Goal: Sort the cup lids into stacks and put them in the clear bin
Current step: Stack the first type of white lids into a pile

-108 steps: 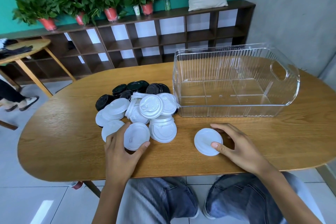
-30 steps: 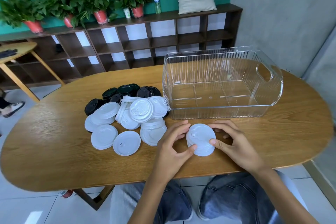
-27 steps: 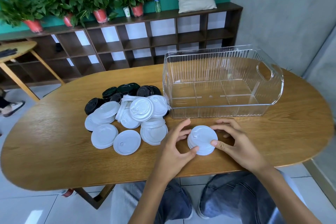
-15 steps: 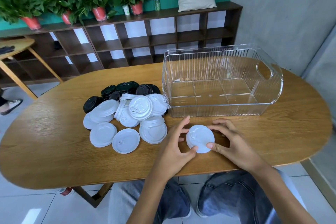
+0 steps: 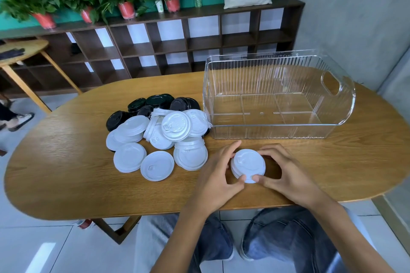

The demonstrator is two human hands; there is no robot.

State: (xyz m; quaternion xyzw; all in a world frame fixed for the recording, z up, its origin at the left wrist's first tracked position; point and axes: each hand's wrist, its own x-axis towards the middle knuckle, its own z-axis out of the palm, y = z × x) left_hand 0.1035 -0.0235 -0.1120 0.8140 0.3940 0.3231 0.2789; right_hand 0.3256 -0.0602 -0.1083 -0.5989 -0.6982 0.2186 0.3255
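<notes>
A: Hands?
B: Left hand (image 5: pixel 218 170) and right hand (image 5: pixel 286 173) both curled round small white lid stack (image 5: pixel 248 165), pinching rim.
A: Rest?
B: Loose lid pile (image 5: pixel 159 131) left of hands; clear bin (image 5: pixel 277 95) just beyond.

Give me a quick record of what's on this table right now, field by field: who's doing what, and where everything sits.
Left hand: grips the small white stack's left side
Right hand: grips its right side
Small white stack: on the table, in front of the bin
Clear bin: no lids in it
Loose white lids: heaped left of the bin
Black lids: behind the white ones
Table: oval, wooden
</notes>
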